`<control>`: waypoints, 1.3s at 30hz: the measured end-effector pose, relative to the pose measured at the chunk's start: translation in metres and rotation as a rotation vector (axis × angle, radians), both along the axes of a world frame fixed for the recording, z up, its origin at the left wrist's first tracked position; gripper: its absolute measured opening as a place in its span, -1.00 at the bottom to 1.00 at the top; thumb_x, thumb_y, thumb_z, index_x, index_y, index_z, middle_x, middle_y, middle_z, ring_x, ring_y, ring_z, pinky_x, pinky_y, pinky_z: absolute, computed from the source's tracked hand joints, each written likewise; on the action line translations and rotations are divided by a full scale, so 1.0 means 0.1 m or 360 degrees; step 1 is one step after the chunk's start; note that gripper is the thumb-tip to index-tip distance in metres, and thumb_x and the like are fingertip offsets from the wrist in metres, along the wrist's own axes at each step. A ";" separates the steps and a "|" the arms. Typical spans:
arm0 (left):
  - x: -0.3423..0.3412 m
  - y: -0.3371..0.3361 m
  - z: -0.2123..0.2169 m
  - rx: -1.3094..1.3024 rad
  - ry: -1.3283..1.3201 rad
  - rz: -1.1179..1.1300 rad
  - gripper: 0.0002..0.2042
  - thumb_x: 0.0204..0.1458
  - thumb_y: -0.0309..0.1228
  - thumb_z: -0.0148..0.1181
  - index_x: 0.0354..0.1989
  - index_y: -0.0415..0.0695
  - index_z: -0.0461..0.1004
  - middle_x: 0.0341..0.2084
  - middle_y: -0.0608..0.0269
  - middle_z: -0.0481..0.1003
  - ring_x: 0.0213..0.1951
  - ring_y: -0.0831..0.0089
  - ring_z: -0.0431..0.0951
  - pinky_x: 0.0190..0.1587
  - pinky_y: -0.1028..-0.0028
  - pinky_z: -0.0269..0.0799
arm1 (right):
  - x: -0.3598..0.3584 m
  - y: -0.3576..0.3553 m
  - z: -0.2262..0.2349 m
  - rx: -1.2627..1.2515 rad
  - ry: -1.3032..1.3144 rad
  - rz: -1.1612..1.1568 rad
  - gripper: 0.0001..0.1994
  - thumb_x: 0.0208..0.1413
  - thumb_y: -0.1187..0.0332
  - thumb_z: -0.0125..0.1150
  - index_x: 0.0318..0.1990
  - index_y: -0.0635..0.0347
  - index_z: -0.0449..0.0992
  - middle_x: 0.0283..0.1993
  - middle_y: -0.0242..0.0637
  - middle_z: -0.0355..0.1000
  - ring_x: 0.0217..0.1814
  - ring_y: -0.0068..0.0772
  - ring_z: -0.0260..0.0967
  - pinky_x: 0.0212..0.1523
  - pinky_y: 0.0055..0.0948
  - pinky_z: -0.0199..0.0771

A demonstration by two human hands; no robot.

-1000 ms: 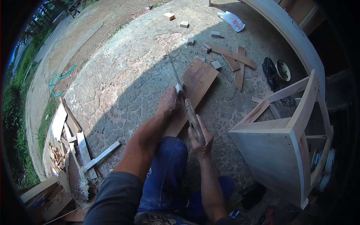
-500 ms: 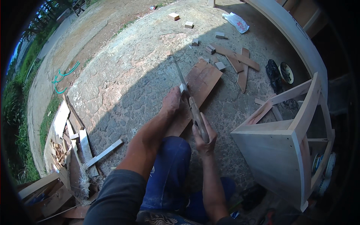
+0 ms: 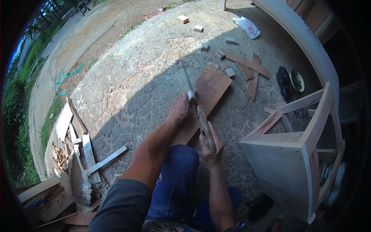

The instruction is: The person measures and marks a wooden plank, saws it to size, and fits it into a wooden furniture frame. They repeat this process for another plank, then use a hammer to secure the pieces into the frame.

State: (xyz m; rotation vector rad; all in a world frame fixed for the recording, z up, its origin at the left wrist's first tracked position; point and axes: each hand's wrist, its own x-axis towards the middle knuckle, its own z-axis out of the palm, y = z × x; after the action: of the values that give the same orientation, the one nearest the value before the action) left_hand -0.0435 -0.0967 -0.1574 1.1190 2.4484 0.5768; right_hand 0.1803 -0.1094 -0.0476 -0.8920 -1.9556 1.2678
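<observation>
My right hand (image 3: 212, 149) is closed around the wooden handle of a handsaw (image 3: 205, 129). Its narrow blade points away from me, slightly left, over a wide reddish-brown board (image 3: 210, 87) lying at a slant on the ground. My left hand (image 3: 179, 108) is closed on a small pale wood piece (image 3: 191, 94) at the board's left side, with the blade right against it. Most of that piece is hidden by fingers and saw, so I cannot tell how deep the blade sits. My bent knee (image 3: 182, 156) is at the board's near end.
Small wood blocks (image 3: 198, 28) and crossed slats (image 3: 253, 79) lie beyond the board. A pale wooden frame with a panel (image 3: 274, 164) stands at right, near a black bag (image 3: 285, 83) and a bowl (image 3: 296, 80). Wood offcuts (image 3: 63, 123) are heaped at left.
The whole view has shifted slightly, with things appearing a little lower and to the right. Both hands keep their grips, and the saw shows little movement relative to the board.
</observation>
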 end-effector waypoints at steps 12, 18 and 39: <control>-0.08 -0.11 -0.03 0.0029 -0.0030 0.0042 -0.77 0.16 -0.43 0.07 -0.05 -0.18 0.30 -0.06 -0.09 0.46 0.02 -0.14 0.51 0.00 -0.02 0.47 | 1.04 -0.65 0.05 0.0216 -0.0242 0.0066 -0.46 0.13 0.37 0.26 0.26 0.38 0.38 -0.01 0.18 0.55 -0.09 0.06 0.62 -0.13 -0.23 0.61; -0.11 -0.01 -0.13 -0.0003 -0.0028 0.0014 -0.78 0.18 -0.38 0.06 -0.05 -0.14 0.30 -0.04 -0.07 0.46 0.03 -0.14 0.51 0.01 -0.02 0.46 | -0.04 0.00 -0.15 0.0069 0.0002 -0.0010 -0.48 0.15 0.35 0.25 0.25 0.37 0.39 0.04 0.19 0.53 0.03 0.10 0.57 0.00 -0.21 0.55; -0.14 -0.05 -0.04 0.0024 -0.0008 0.0067 -0.75 0.14 -0.38 0.12 -0.07 -0.18 0.30 -0.08 -0.14 0.49 0.00 -0.17 0.53 -0.04 -0.06 0.46 | 1.57 -0.78 0.31 0.0042 -0.0449 0.0050 -0.46 0.04 0.37 0.34 0.18 0.44 0.44 -0.08 0.18 0.58 -0.12 0.11 0.63 -0.16 -0.22 0.64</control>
State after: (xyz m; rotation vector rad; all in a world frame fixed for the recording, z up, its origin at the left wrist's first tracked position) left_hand -0.0580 -0.1022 -0.1618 1.0724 2.4728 0.6110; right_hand 0.3376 -0.1871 -0.0168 -1.0790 -2.2057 1.1825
